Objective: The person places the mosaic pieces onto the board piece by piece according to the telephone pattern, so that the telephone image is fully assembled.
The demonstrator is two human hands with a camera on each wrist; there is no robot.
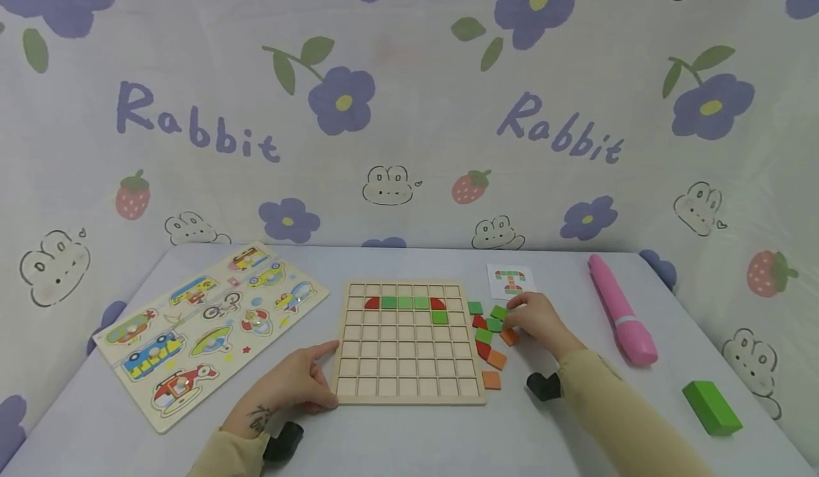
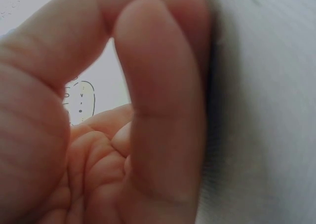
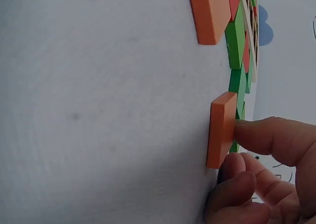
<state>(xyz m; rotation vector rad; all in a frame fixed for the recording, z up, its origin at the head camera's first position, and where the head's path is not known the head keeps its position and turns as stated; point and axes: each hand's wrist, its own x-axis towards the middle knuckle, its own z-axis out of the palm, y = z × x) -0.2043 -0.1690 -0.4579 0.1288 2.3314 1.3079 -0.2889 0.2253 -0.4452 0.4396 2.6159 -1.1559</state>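
Note:
A wooden grid board [image 1: 379, 352] lies in the middle of the table. Its upper part holds a row of green tiles [image 1: 404, 303] between two red rounded tiles [image 1: 372, 303], with one green tile [image 1: 439, 317] below the right end. My left hand [image 1: 291, 381] touches the board's left edge with index finger and thumb; its fingers [image 2: 160, 76] fill the left wrist view. My right hand [image 1: 540, 322] is at the loose tiles on the right, thumb and fingertips beside an orange tile [image 3: 222, 130] and green ones behind it. Whether it pinches one is hidden.
Loose green, red and orange tiles [image 1: 491, 380] lie along the board's right side. A pattern card [image 1: 499, 274] is behind them. At left lies a vehicle picture puzzle [image 1: 224, 342]; at right, a pink pen-shaped object [image 1: 617, 313] and a green block [image 1: 712, 407].

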